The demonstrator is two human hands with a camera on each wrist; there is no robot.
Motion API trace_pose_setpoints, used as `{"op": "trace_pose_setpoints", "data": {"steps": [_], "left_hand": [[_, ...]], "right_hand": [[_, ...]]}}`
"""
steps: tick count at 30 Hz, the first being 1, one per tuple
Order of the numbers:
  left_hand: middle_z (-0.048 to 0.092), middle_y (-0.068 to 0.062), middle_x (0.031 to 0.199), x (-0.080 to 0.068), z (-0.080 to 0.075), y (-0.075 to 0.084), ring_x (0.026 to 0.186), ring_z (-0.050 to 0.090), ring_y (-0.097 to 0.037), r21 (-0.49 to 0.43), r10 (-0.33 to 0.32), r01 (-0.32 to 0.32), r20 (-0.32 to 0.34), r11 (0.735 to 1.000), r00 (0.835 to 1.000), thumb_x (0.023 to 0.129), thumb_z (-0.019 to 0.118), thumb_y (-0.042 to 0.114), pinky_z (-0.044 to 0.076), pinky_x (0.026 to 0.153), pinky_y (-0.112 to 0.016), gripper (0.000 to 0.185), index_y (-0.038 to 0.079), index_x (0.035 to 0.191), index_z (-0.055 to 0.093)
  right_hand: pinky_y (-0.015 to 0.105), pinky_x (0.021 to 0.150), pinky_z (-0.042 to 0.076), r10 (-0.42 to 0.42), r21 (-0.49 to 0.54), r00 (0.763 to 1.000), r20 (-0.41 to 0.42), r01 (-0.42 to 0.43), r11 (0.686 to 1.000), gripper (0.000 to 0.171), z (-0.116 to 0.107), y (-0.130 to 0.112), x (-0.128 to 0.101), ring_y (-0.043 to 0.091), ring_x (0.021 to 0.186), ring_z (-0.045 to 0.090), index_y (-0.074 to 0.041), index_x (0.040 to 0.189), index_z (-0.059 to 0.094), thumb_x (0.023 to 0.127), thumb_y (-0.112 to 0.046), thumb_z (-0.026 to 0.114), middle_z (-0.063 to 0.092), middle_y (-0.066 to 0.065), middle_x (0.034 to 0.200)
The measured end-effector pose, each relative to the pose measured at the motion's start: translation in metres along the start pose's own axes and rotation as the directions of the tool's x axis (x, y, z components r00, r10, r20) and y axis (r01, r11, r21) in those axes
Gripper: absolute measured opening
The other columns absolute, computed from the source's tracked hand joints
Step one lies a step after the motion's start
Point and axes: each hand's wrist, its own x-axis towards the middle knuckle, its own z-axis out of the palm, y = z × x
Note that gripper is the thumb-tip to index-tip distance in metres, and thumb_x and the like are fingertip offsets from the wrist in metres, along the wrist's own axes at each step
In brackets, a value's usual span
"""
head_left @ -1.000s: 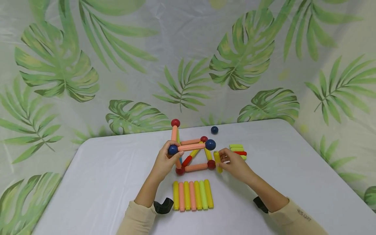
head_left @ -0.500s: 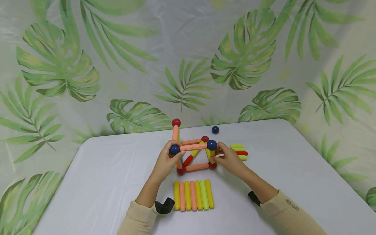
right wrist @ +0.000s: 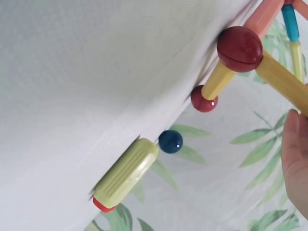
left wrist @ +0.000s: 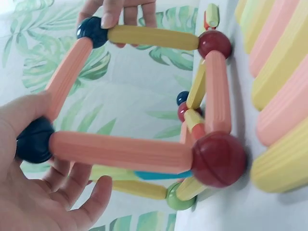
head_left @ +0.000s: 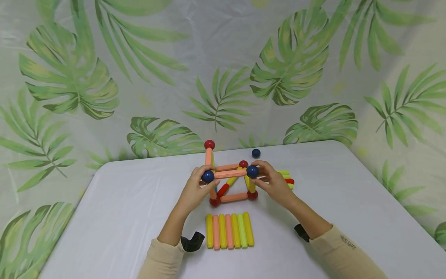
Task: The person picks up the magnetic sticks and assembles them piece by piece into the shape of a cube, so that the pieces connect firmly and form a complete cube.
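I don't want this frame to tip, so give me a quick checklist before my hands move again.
1. Left hand grips the left blue ball: ok.
2. Right hand touches the right blue ball: ok.
3. Orange top stick joins both balls: ok.
4. Front red balls rest on the table: ok.
5. Yellow upright seated at both ends: cannot tell.
6. Spare sticks lie apart from the frame: ok.

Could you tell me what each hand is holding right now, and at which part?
Both hold the rod frame: the left hand grips its near-left blue ball, the right hand its near-right blue ball.
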Motion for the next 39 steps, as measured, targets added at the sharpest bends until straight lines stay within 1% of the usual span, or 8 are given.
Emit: {"op": "trace_pose_setpoints", "data": {"steps": [4,10,15,18,23,29,34,39], "left_hand": [[0.042,-0.008,0.107,-0.001,-0.007,0.002,0.091,0.048,-0.021,0.038,0.043,-0.043,0.000,0.998,0.999,0.080,0.070,0.022,0.045,0.080,-0.042,0.043,0.014,0.119,0.054],[0.040,-0.007,0.114,-0.002,-0.012,0.003,0.087,0.051,-0.018,0.067,0.085,-0.083,-0.017,0.994,0.996,0.079,0.071,0.020,0.045,0.084,-0.036,0.037,0.015,0.112,0.056],[0.044,-0.006,0.109,-0.003,-0.012,0.006,0.087,0.049,-0.016,0.182,0.118,-0.112,-0.027,0.977,0.993,0.078,0.071,0.022,0.045,0.083,-0.034,0.036,0.013,0.110,0.057],[0.045,-0.005,0.106,-0.004,-0.012,0.010,0.087,0.048,-0.015,0.221,0.125,-0.116,-0.027,0.968,0.992,0.078,0.071,0.021,0.045,0.083,-0.034,0.037,0.012,0.111,0.056],[0.047,-0.004,0.103,-0.004,-0.013,0.011,0.087,0.049,-0.013,0.227,0.114,-0.109,-0.009,0.968,0.993,0.079,0.071,0.021,0.045,0.082,-0.033,0.039,0.012,0.113,0.055],[0.047,-0.003,0.102,-0.004,-0.014,0.010,0.089,0.048,-0.014,0.224,0.118,-0.116,0.004,0.968,0.993,0.079,0.070,0.022,0.046,0.082,-0.036,0.041,0.013,0.115,0.054],[0.047,-0.004,0.104,-0.005,-0.018,0.010,0.091,0.049,-0.016,0.215,0.122,-0.123,0.019,0.969,0.992,0.079,0.070,0.024,0.045,0.082,-0.039,0.044,0.014,0.118,0.052],[0.048,-0.007,0.105,-0.009,-0.024,0.014,0.090,0.051,-0.019,0.206,0.128,-0.122,-0.017,0.971,0.992,0.080,0.068,0.026,0.045,0.083,-0.039,0.047,0.011,0.121,0.049]], "right_hand": [[0.031,0.079,0.048,-0.008,0.003,1.000,-0.002,0.008,1.000,0.048,-0.004,0.003,0.001,0.020,0.093,0.057,-0.012,0.125,0.042,0.083,-0.004,0.063,0.059,0.008,0.105],[0.031,0.078,0.048,-0.018,0.067,1.000,0.013,0.017,0.998,0.046,-0.009,0.007,0.004,0.024,0.092,0.057,-0.010,0.125,0.042,0.084,-0.003,0.061,0.060,0.010,0.102],[0.032,0.079,0.048,-0.031,0.042,0.999,0.027,0.030,0.999,0.046,-0.010,0.007,0.005,0.023,0.092,0.057,-0.007,0.124,0.042,0.083,-0.002,0.062,0.060,0.011,0.103],[0.033,0.080,0.048,-0.038,0.020,0.999,0.029,0.037,0.999,0.046,-0.011,0.006,0.006,0.022,0.091,0.057,-0.007,0.124,0.042,0.083,-0.002,0.062,0.060,0.011,0.103],[0.033,0.080,0.048,-0.021,0.014,0.999,0.032,0.020,1.000,0.048,-0.012,0.007,0.006,0.021,0.091,0.057,-0.013,0.125,0.042,0.083,-0.003,0.062,0.060,0.010,0.104],[0.040,0.083,0.046,-0.006,-0.008,0.999,0.035,0.006,1.000,0.053,-0.019,0.003,0.002,0.024,0.094,0.057,-0.012,0.130,0.039,0.083,-0.010,0.064,0.059,0.012,0.105],[0.043,0.085,0.044,0.032,-0.053,0.999,0.025,-0.031,0.998,0.054,-0.037,0.004,-0.007,0.029,0.098,0.054,-0.012,0.130,0.038,0.084,-0.016,0.064,0.056,0.011,0.106],[0.044,0.084,0.044,0.074,-0.153,0.997,0.021,-0.070,0.986,0.049,-0.060,0.022,-0.020,0.031,0.099,0.053,-0.007,0.126,0.043,0.083,-0.016,0.066,0.055,0.012,0.107]]}}
